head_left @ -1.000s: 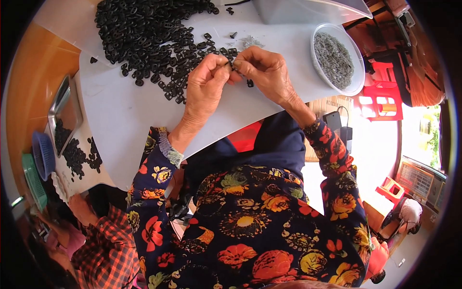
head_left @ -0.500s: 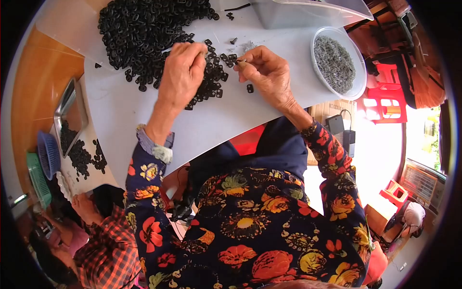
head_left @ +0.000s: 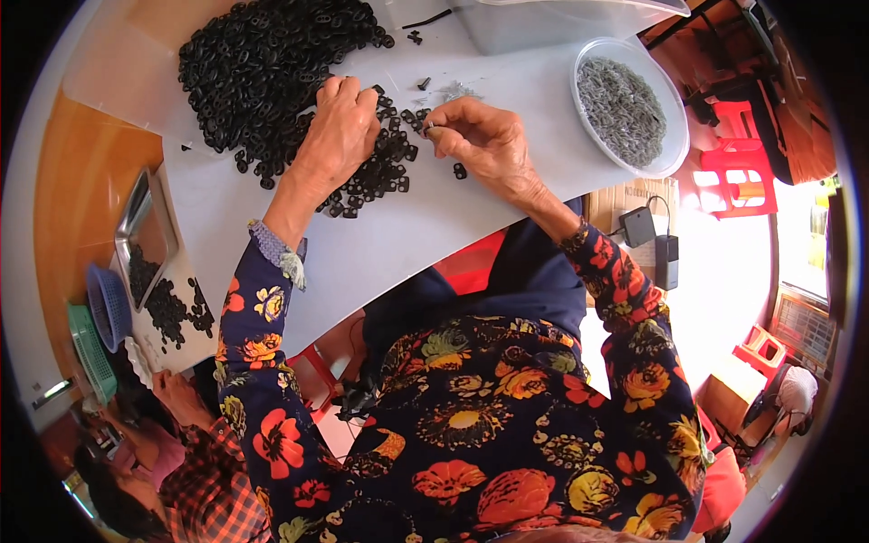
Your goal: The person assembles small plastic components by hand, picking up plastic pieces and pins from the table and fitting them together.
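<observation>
My left hand (head_left: 339, 131) is curled over the edge of a large heap of small black plastic pieces (head_left: 262, 72). Its fingertips point down and are hidden, so what they hold does not show. Beneath and beside it spreads a looser cluster of flat black pieces with two holes (head_left: 389, 158). My right hand (head_left: 484, 140) is closed in a pinch, thumb against forefinger, on a tiny dark piece with a bright glint (head_left: 428, 131). Below that pinch lies a lone black piece (head_left: 460, 171). Beyond the right hand are a few loose thin metal bits (head_left: 457, 90).
A round clear tub (head_left: 579, 104) of small grey metal parts stands at the right table edge, near a translucent bin (head_left: 543, 32). At left are a metal tray (head_left: 136, 213), more black pieces (head_left: 167, 312), blue and green baskets (head_left: 109, 308), and a co-worker in a checked shirt (head_left: 217, 480).
The whole view has shifted slightly. My left hand has turned its fingers down toward the black pieces. My right hand keeps its pinch in nearly the same place.
</observation>
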Available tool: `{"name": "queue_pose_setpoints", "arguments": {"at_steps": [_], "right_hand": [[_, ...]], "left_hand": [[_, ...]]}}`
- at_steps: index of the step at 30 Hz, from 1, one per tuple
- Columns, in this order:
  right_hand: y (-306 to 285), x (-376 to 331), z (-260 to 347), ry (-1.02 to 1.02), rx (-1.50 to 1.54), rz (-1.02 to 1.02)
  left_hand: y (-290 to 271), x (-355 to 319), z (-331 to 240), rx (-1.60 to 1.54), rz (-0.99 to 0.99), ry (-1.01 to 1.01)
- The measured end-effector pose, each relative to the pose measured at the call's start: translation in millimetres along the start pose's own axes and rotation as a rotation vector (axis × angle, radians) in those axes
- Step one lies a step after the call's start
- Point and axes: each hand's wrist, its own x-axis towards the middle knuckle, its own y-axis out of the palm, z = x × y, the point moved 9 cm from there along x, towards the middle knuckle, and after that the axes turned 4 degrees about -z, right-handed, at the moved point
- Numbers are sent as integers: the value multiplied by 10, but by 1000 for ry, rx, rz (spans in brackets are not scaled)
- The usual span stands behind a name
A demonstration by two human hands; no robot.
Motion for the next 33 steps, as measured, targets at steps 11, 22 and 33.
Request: {"name": "queue_pose_setpoints", "arguments": {"at_steps": [11,22,33], "right_hand": [[-54,18,-102,73,58,-16],[-65,48,-129,84,66,-15],[-48,51,-166,71,39,23]], "left_hand": [[278,-182,21,-1486,49,-763],[308,-178,-103,-1468,41,-731],[36,-140,-224,-909,-35,-464]]}}
